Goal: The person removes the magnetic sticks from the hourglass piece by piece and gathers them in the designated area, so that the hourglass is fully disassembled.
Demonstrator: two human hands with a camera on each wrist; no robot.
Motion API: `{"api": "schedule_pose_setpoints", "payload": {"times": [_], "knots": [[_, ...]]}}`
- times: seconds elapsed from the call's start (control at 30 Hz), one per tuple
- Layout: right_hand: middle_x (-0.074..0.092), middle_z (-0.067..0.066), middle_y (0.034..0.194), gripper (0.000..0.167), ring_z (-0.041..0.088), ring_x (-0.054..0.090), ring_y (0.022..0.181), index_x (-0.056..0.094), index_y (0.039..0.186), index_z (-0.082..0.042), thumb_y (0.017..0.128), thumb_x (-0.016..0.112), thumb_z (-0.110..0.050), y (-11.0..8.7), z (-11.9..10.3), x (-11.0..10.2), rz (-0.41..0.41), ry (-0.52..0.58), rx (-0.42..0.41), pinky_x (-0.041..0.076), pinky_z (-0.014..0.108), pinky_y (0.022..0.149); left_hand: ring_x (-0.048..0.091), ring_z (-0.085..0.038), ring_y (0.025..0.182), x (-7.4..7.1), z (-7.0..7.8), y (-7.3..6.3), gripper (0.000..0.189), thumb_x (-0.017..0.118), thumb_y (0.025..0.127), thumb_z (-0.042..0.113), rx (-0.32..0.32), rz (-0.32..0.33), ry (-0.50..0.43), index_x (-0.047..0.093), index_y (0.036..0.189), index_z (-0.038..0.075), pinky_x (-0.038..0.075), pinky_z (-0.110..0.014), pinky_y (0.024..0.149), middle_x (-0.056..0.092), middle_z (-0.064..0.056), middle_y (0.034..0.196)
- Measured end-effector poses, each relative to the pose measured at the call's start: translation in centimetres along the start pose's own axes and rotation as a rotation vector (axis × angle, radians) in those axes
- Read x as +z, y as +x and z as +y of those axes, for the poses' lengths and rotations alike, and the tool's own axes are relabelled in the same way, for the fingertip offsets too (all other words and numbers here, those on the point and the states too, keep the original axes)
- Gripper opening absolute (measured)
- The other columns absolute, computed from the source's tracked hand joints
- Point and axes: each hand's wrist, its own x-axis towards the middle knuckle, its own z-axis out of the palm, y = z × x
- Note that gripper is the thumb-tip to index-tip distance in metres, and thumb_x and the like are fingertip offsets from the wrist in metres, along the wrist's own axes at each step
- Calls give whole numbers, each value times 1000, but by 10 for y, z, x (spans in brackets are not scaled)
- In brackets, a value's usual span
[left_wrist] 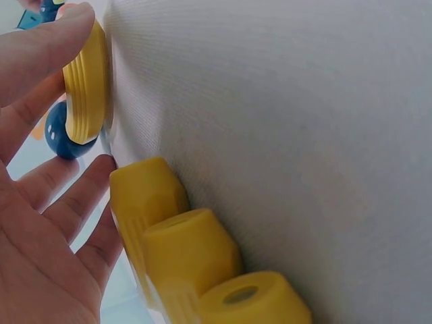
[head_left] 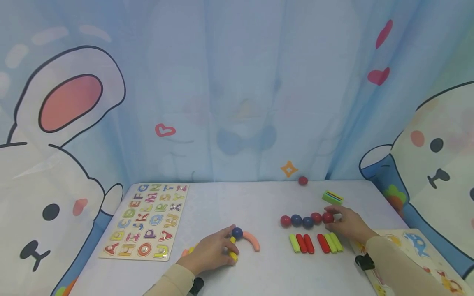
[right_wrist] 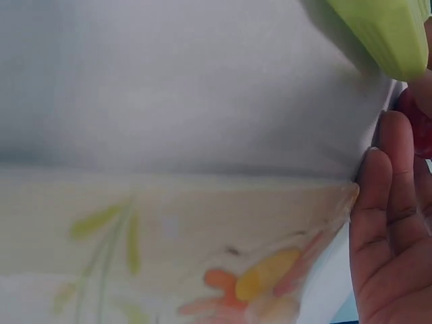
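My left hand (head_left: 212,250) pinches a yellow ribbed stick (left_wrist: 88,84) between thumb and fingers, low over the white tabletop. A blue ball (head_left: 237,233) touches that stick's upper end, and a curved pink stick (head_left: 252,241) runs from the ball to the right. Several yellow sticks (left_wrist: 192,253) lie below the hand in the left wrist view, mostly hidden by it in the head view. My right hand (head_left: 349,224) holds a red ball (head_left: 327,218) at the right end of a row of red and blue balls (head_left: 307,223).
Red sticks (head_left: 323,243) and light green sticks (head_left: 294,243) lie in front of the ball row. Behind it are a green striped block (head_left: 332,197) and a lone red ball (head_left: 303,181). A letter board (head_left: 172,230) lies left; a picture board (head_left: 411,250) lies under the right forearm.
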Motion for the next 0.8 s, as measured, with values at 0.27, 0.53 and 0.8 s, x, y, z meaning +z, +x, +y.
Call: {"api": "schedule_pose_setpoints", "payload": {"times": [0.27, 0.53, 0.8], "knots": [[49, 32, 132, 65, 49, 52, 114, 48, 140, 2, 85, 79, -18, -5, 3, -6, -27, 6, 22, 51, 59, 90, 44, -24, 137, 2, -1, 1, 20, 87, 76, 34, -2, 2, -2, 77, 93, 38, 39, -42, 109, 37, 2, 157], [50, 31, 130, 66, 49, 52, 113, 48, 140, 1, 85, 79, -17, -4, 5, -5, -35, 8, 27, 51, 59, 90, 46, -23, 135, 2, -1, 1, 20, 87, 75, 34, 2, 8, -10, 77, 92, 37, 40, -42, 109, 37, 3, 157], [49, 32, 130, 69, 50, 48, 117, 46, 141, 2, 85, 79, -19, -4, 5, -7, -46, -1, 22, 51, 60, 90, 51, -18, 131, 0, 1, -1, 21, 87, 75, 34, 8, 9, 3, 77, 94, 36, 43, -39, 106, 39, 2, 156]]}}
